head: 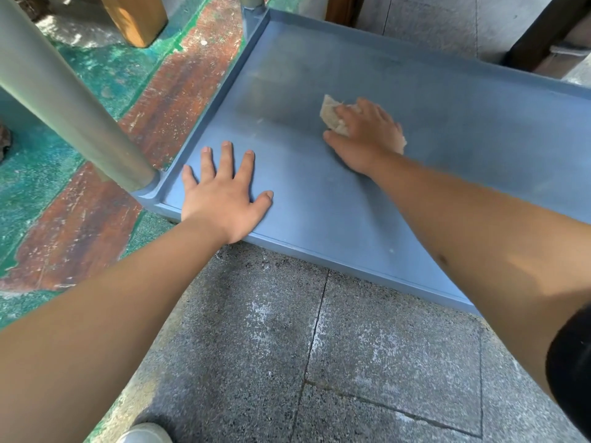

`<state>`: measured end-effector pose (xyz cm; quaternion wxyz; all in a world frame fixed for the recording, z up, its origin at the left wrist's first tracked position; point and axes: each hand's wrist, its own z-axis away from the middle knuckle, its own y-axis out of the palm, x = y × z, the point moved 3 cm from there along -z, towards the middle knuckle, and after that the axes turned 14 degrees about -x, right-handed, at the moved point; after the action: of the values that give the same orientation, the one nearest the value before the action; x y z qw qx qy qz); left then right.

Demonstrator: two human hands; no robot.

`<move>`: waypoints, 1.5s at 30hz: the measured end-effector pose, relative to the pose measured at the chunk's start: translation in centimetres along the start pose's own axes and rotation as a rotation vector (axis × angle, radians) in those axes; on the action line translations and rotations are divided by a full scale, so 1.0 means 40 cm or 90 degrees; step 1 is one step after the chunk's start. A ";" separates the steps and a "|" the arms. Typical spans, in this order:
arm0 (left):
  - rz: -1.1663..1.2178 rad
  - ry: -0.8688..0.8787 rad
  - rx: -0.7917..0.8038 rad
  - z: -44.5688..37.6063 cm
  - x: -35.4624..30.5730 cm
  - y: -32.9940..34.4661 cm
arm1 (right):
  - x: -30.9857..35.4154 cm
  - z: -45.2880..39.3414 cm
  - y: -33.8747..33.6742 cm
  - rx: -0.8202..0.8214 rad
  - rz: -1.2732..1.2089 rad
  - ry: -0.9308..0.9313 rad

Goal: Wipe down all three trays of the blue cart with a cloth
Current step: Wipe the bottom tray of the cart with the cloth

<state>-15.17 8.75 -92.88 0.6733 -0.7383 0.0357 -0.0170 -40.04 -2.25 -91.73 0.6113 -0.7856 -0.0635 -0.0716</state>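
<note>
Your right hand (364, 135) is pressing the beige cloth (332, 115) mid-tray, fingers curled over it; your left hand (224, 193) is lying flat, fingers spread, near the blue tray's (319, 260) front rim.

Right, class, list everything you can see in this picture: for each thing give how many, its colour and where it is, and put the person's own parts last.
tray: one, blue, low, centre to right of view, above the stone floor
cloth: one, beige, on the tray's middle, under the right hand
cart post: one, grey-green, at the tray's near left corner; a second post end shows at the far left corner
painted floor: green and red-brown, worn, left of the tray
stone floor: grey speckled slabs, below the tray
wooden leg: one, tan, top left
shoe: one, white, bottom edge
left hand: one, flat on the tray near its front left corner, fingers spread
right hand: one, pressing the cloth onto the tray
</note>
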 end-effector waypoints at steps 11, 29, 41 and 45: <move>0.042 -0.016 0.006 0.006 0.002 -0.006 | 0.182 0.233 -0.036 0.019 -0.100 -0.269; 0.029 0.158 -0.011 0.032 -0.156 -0.021 | -0.519 0.122 -0.267 -0.210 0.010 0.310; 0.033 0.142 -0.007 0.038 -0.190 0.003 | -0.600 0.175 -0.198 -0.053 0.071 0.266; 0.051 0.144 -0.024 0.042 -0.193 -0.004 | -0.366 0.128 -0.108 0.057 0.086 0.078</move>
<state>-22.76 11.01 -92.69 0.6510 -0.7422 0.1417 -0.0727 -55.03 3.60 -91.63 0.6519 -0.7542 0.0240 -0.0750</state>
